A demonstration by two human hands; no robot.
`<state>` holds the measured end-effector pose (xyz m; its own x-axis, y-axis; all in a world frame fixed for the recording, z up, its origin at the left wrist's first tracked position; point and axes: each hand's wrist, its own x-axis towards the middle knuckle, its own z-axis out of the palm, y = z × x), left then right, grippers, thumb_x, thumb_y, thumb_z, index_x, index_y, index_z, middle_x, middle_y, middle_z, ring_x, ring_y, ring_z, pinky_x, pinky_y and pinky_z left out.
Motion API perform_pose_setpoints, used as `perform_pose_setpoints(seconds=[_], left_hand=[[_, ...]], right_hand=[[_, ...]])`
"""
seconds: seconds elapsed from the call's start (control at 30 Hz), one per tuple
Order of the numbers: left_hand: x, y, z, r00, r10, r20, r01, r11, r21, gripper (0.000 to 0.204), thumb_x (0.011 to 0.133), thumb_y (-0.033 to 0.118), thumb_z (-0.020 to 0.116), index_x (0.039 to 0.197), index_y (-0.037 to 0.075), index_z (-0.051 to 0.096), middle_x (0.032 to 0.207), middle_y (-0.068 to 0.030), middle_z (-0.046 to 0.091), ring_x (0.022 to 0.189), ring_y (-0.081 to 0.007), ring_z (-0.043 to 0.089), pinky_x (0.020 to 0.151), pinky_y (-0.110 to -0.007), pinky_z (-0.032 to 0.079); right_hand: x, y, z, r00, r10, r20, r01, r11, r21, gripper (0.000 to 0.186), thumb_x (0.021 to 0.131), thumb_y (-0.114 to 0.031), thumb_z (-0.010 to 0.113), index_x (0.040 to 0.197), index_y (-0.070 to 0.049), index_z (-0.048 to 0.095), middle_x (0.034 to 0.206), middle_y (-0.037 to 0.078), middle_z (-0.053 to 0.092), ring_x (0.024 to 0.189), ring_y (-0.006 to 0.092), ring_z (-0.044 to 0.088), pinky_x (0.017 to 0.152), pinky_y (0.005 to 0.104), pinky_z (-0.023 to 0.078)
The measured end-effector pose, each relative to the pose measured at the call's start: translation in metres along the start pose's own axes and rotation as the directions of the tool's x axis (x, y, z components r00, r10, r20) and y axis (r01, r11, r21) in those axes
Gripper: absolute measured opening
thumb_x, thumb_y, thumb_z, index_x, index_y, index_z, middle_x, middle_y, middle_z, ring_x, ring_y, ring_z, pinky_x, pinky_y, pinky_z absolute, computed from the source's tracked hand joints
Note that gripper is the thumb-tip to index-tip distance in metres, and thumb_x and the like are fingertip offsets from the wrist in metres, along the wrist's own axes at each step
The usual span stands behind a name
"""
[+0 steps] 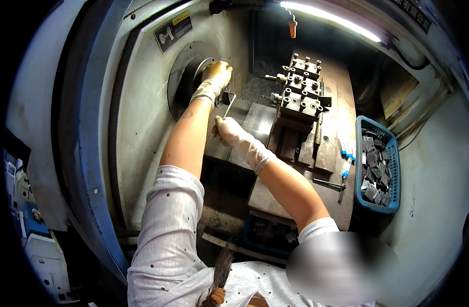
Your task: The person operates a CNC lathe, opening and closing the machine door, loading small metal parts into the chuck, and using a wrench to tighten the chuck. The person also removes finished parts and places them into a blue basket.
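My left hand, in a pale glove stained yellow, is closed at the front of the round lathe chuck. Its back faces me, so whatever lies within the fingers is hidden. Below and to the right of it, my gloved right hand grips the lower end of a hex key. The key's bent upper end reaches toward the chuck, just under my left hand; where its tip sits cannot be made out. Beneath both hands lies the bare metal bed of the machine.
A tool block with several bolts stands right of my hands on the slide. A brush with blue bands lies near the slide's right edge. Beyond it, a blue basket holds many dark metal pieces. Overhead are a lamp and an orange-tipped nozzle.
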<state>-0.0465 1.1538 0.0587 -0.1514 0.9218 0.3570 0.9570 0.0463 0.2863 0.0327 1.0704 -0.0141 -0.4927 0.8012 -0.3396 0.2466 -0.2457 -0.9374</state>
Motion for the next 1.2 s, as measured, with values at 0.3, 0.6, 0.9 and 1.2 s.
perform_pose_setpoints(seconds=[0.3,0.6,0.9,1.2], left_hand=[[-0.001,-0.005,0.001,1.000,-0.013,-0.006,0.013,1.000,-0.005,0.024,0.070,0.027,0.046,0.080,0.008,0.056,0.081,-0.0122,0.054,0.078,-0.0246,0.051,0.071,-0.032,0.040],[-0.004,-0.003,-0.004,0.999,-0.044,0.011,0.044,0.999,-0.019,0.023,0.070,0.027,0.046,0.080,0.008,0.056,0.081,-0.0117,0.054,0.078,-0.0245,0.051,0.071,-0.032,0.040],[-0.003,0.001,-0.001,1.000,-0.022,0.000,0.022,1.000,-0.019,0.023,0.070,0.027,0.046,0.080,0.008,0.056,0.080,-0.0125,0.054,0.077,-0.0255,0.051,0.069,-0.033,0.040],[-0.003,0.004,-0.002,0.999,-0.041,0.002,0.041,0.998,-0.048,0.024,0.070,0.026,0.045,0.082,0.008,0.056,0.082,-0.0125,0.054,0.079,-0.0249,0.051,0.071,-0.032,0.039]], right_hand=[[-0.015,-0.014,0.017,0.992,0.126,0.006,-0.125,0.975,0.185,0.036,0.078,-0.032,0.036,0.055,-0.004,0.039,0.045,0.004,0.037,0.034,0.0132,0.032,0.032,0.0248,0.027],[0.007,0.020,-0.017,0.691,-0.384,-0.612,0.430,0.899,-0.078,0.022,0.077,-0.019,0.039,0.092,-0.003,0.041,0.084,0.016,0.051,0.078,0.0271,0.049,0.068,0.0305,0.038],[0.020,0.032,-0.015,0.799,-0.324,-0.507,0.451,0.880,0.149,0.018,0.072,-0.002,0.030,0.087,-0.002,0.040,0.064,0.006,0.047,0.053,0.0096,0.043,0.050,0.0194,0.037],[0.046,0.027,-0.025,0.673,-0.413,-0.614,0.545,0.838,0.035,0.019,0.076,-0.009,0.033,0.088,-0.006,0.047,0.064,0.003,0.048,0.047,0.0069,0.038,0.046,0.0177,0.034]])
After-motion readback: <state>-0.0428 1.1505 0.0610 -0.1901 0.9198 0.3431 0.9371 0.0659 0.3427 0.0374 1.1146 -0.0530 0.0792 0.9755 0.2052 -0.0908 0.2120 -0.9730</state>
